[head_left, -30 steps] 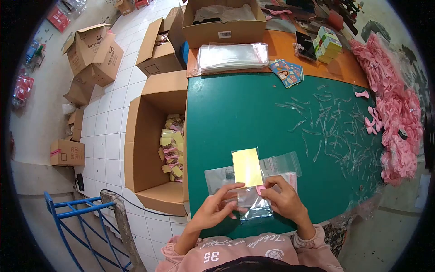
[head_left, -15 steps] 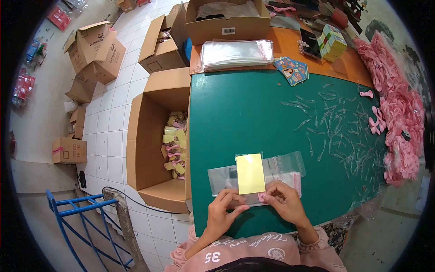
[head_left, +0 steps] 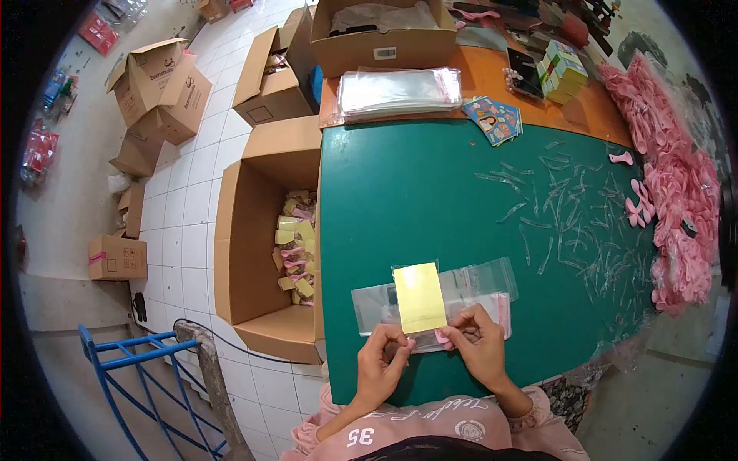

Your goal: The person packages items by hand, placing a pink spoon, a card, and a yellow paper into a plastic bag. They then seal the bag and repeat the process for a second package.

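A yellow card (head_left: 420,296) in a clear plastic bag lies over the table edge nearest me, above a small pile of clear bags (head_left: 372,306). My left hand (head_left: 382,361) pinches the bag's lower left corner between thumb and forefinger. At the lower right, my right hand (head_left: 478,349) has its thumb and fingers closed on the bag's edge. A small pink plastic piece (head_left: 442,336) shows right at those fingertips; its full shape is hidden.
Clear curved plastic strips (head_left: 569,211) are scattered across the green table (head_left: 400,200). Pink items (head_left: 676,192) are heaped along the right edge. An open carton (head_left: 261,223) with packed yellow cards stands left of the table. Bags (head_left: 400,92) and printed cards (head_left: 493,121) lie at the back.
The yellow card has shifted slightly left and down. My left hand's thumb and forefinger have closed on the lower left corner of the bag.
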Motion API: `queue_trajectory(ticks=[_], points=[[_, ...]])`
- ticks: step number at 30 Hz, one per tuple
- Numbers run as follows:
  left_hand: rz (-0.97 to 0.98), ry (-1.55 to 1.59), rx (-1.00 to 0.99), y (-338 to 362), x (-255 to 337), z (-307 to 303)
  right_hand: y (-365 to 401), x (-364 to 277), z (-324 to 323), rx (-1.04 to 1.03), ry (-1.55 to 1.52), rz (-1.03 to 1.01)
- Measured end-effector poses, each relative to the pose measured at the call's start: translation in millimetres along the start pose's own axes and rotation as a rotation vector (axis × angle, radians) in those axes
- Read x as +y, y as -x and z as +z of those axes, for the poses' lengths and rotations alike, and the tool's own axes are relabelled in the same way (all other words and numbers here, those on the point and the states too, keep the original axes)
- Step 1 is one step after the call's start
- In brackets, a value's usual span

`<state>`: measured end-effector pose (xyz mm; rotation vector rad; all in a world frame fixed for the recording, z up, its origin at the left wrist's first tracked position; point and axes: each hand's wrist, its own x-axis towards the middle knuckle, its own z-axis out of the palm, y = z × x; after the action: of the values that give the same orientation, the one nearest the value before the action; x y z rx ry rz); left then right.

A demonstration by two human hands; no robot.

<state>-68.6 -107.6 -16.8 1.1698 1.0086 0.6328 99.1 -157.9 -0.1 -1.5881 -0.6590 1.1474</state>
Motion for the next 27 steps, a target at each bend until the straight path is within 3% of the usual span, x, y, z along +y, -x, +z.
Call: queue_trajectory(ticks=[3, 7, 10, 14, 16, 19, 22, 23, 27], points=[[-0.022, -0.093, -0.006, -3, 18, 5, 0, -16, -3, -0.052, 0.113, 0.016], [-0.042, -0.111, -0.024, -1, 40, -5, -6, -39, -49, -0.234, 0.560, -0.203], [-0.036, -0.070, 0.088, -2, 51, -35, -35, -80, -119, 0.060, 0.734, -0.242], [0.161, -0.151, 0.391, -23, 55, -101, -139, -77, -298, 0.350, 1.249, -0.593], [0.244, -0.196, 0.520, -39, 29, -145, -196, -68, -390, 0.557, 1.290, -0.632], [-0.017, -0.317, 0.699, -42, -4, -198, -235, -65, -458, 0.571, 1.304, -0.595], [-0.169, -0.315, 0.752, -23, -19, -216, -245, -45, -469, 0.646, 1.474, -0.459], [-0.130, -0.335, 0.738, -16, -23, -215, -247, -38, -472, 0.674, 1.507, -0.582], [-0.107, -0.373, 0.661, -22, -12, -187, -234, -44, -447, 0.643, 1.538, -0.361]])
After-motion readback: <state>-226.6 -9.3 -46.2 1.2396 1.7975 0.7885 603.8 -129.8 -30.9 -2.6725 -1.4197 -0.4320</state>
